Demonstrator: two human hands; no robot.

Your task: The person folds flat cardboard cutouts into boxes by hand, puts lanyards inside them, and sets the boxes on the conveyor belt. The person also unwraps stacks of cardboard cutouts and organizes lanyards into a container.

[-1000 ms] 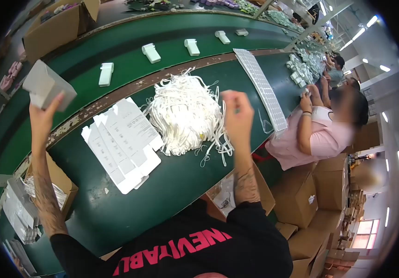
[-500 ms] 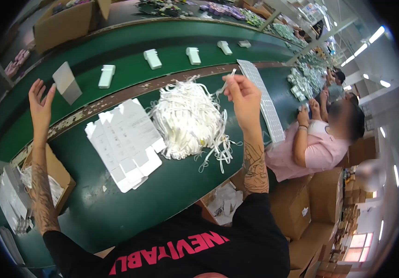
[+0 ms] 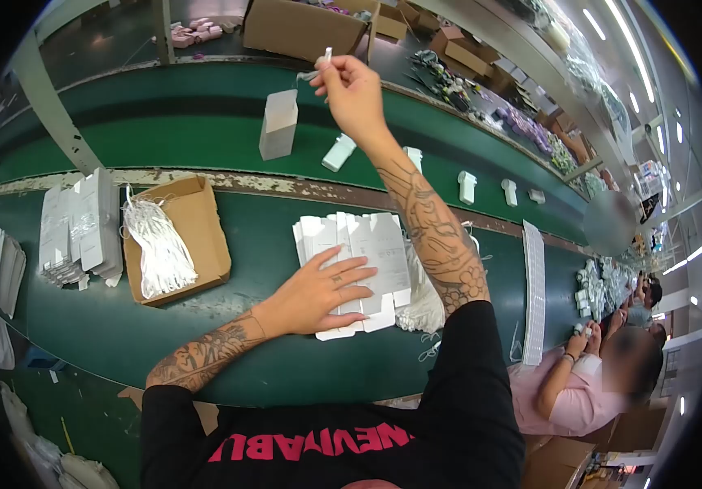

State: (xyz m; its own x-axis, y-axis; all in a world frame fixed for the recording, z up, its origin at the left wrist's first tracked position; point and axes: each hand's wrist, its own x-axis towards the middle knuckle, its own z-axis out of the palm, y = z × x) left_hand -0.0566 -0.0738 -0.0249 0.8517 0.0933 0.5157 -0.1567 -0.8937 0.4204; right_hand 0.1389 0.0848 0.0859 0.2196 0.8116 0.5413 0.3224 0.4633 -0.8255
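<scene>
My left hand [image 3: 318, 293] lies with fingers spread on a stack of flat white cartons [image 3: 375, 253]. Up over the green belt, my right hand [image 3: 349, 88] pinches a white strap [image 3: 310, 76]. Just below and left of that hand, a white box [image 3: 278, 125] stands on the belt. Several pale handheld devices, one of them close by [image 3: 339, 152], lie in a row farther right. The pile of white straps [image 3: 424, 306] is partly hidden behind my right arm and the cartons.
An open cardboard box [image 3: 212, 236] holding white straps sits at left, beside stacked folded cartons [image 3: 82, 228]. A long white tray sheet [image 3: 534, 285] lies at right, near a seated person in pink [image 3: 563, 391]. A metal post [image 3: 53, 106] rises at left.
The view has swung left. My left hand has let go of the white box and come down on the flat cartons. My right hand has carried a strap from the pile up over the belt.
</scene>
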